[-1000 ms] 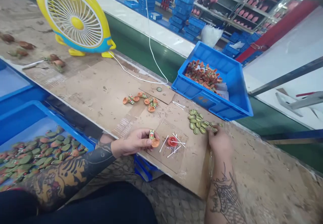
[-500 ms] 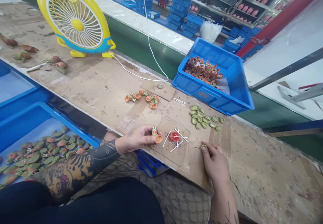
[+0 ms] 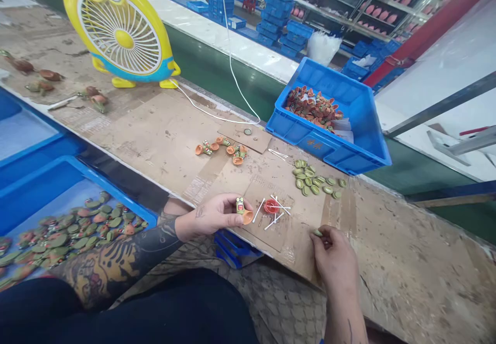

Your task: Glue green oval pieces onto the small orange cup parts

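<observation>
The left hand [image 3: 211, 215] pinches a small orange toy [image 3: 243, 210] while the right hand [image 3: 334, 259] grasps a green shell [image 3: 316, 232] at its fingertips

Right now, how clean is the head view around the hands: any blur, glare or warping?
Head view: even lighting, no harsh shadows; the left hand with its small orange figure and the right hand pinching a green piece read sharp; the blue bin and far shelves look stretched and soft at the edges; the white ledge glares slightly.
</observation>
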`<state>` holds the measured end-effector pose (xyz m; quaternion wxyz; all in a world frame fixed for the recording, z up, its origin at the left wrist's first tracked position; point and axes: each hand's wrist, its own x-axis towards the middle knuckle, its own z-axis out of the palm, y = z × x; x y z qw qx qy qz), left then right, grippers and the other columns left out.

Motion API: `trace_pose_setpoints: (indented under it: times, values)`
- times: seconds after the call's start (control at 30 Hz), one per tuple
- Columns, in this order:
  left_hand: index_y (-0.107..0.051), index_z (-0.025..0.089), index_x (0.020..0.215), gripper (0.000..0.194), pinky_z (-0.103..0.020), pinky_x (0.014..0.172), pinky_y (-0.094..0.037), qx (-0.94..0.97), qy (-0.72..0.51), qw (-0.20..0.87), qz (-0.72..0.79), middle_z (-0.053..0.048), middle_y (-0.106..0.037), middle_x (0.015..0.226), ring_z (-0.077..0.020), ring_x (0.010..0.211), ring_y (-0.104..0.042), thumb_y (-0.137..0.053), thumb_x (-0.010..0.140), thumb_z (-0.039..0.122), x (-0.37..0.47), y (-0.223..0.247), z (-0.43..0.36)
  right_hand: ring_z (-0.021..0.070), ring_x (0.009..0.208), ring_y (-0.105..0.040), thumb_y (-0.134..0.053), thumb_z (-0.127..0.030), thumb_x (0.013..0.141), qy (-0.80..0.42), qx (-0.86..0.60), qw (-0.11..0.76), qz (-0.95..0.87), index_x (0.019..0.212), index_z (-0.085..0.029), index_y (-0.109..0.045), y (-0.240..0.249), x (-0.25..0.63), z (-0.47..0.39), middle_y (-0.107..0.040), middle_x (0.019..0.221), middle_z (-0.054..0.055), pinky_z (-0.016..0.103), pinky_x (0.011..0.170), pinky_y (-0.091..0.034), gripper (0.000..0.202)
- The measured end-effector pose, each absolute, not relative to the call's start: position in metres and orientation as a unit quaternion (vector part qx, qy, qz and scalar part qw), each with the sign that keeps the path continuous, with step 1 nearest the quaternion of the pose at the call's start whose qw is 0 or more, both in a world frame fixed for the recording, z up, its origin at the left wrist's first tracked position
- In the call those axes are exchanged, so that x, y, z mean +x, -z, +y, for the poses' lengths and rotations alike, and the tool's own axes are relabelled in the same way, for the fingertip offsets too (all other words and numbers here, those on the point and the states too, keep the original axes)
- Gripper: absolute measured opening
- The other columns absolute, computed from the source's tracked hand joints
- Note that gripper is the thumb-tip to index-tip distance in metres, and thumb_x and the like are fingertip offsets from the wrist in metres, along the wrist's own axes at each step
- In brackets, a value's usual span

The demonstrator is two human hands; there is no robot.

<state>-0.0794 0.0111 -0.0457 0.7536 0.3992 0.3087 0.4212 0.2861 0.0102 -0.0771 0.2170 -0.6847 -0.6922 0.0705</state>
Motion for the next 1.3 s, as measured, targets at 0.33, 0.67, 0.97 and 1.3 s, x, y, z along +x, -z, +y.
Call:
trace_pose_setpoints:
  times: [0.33, 0.67, 0.97, 1.3]
  values:
    - [-0.074, 0.015, 0.101, 0.049, -0.026, 0.072, -0.05, 0.404, -0.423, 0.752, 0.304, -0.003, -0.066, 0.092, -0.014, 0.078, -0.06, -0.095, 0.072, 0.049, -0.074, 0.044, 0.011, 0.0367, 0.118, -0.063, -0.056, -0.052, 0.095, -0.076, -0.625, 0.172, -0.758, 0.12, -0.016, -0.074, 0.071, 0.287, -0.027, -0.069, 0.127, 0.015, 0.056, 0.103, -0.051, 0.047]
    - [-0.074, 0.015, 0.102, 0.049, -0.027, 0.074, -0.049, 0.41, -0.408, 0.754, 0.312, -0.002, -0.066, 0.09, -0.0149, 0.079, -0.057, -0.095, 0.073, 0.049, -0.071, 0.041, 0.01, 0.0402, 0.105, -0.067, -0.053, -0.078, 0.091, -0.125, -0.711, 0.167, -0.672, 0.114, -0.017, -0.076, 0.069, 0.267, -0.035, -0.071, 0.109, 0.017, 0.058, 0.095, -0.052, 0.069]
    - [-0.075, 0.015, 0.102, 0.049, -0.027, 0.075, -0.049, 0.414, -0.397, 0.756, 0.315, -0.003, -0.068, 0.091, -0.0159, 0.081, -0.058, -0.095, 0.072, 0.049, -0.067, 0.037, 0.008, 0.0294, 0.085, -0.076, -0.064, -0.055, 0.089, -0.17, -0.713, 0.258, -0.63, 0.111, -0.022, -0.071, 0.062, 0.256, -0.04, -0.079, 0.102, 0.01, 0.042, 0.077, -0.06, 0.04]
    - [-0.075, 0.016, 0.099, 0.05, -0.027, 0.074, -0.049, 0.417, -0.388, 0.76, 0.313, -0.003, -0.067, 0.09, -0.0156, 0.08, -0.058, -0.095, 0.07, 0.051, -0.064, 0.04, 0.008, 0.0333, 0.12, -0.068, -0.051, -0.046, 0.095, -0.165, -0.656, 0.259, -0.689, 0.112, -0.021, -0.077, 0.072, 0.267, -0.034, -0.077, 0.122, 0.012, 0.054, 0.107, -0.052, 0.04]
